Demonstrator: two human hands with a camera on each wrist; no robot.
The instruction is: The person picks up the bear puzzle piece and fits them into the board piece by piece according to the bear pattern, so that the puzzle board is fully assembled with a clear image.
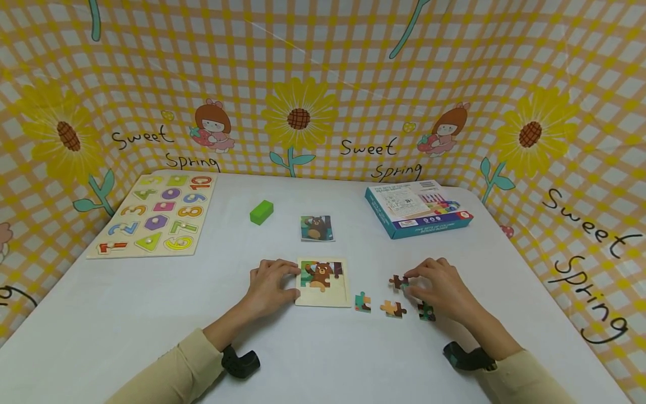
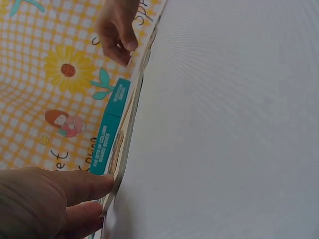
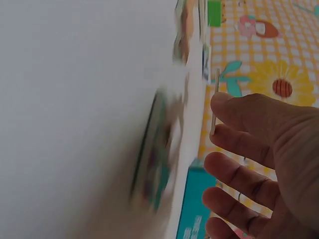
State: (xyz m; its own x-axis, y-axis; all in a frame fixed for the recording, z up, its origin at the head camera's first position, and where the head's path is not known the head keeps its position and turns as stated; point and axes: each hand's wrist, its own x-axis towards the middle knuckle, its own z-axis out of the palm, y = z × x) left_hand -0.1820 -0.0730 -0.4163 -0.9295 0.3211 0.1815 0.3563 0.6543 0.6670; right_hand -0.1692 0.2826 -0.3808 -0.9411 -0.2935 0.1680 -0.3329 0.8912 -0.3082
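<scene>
- Head view: left hand [image 1: 270, 286] rests on the white tabletop [image 1: 151, 314], fingers relaxed, fingertips touching the left edge of the pale wooden puzzle tray with a brown bear picture [image 1: 323, 282], near the middle of the tabletop.
- Right hand [image 1: 436, 286] pinches a small brown jigsaw piece [image 1: 398, 281] at its fingertips, to the right of the tray.
- Three loose jigsaw pieces lie between tray and right hand, toward the near edge: a teal one [image 1: 362, 302], an orange-brown one [image 1: 393, 308], a dark green one [image 1: 426, 312] partly under the hand.
- Right wrist view: the thin piece [image 3: 214, 102] seen edge-on against the fingers.
- Beyond the tray: small bear picture card [image 1: 317, 228], green block [image 1: 261, 212].
- Far left corner: wooden number puzzle board [image 1: 156, 216]. Far right: teal cardboard box [image 1: 418, 209].
</scene>
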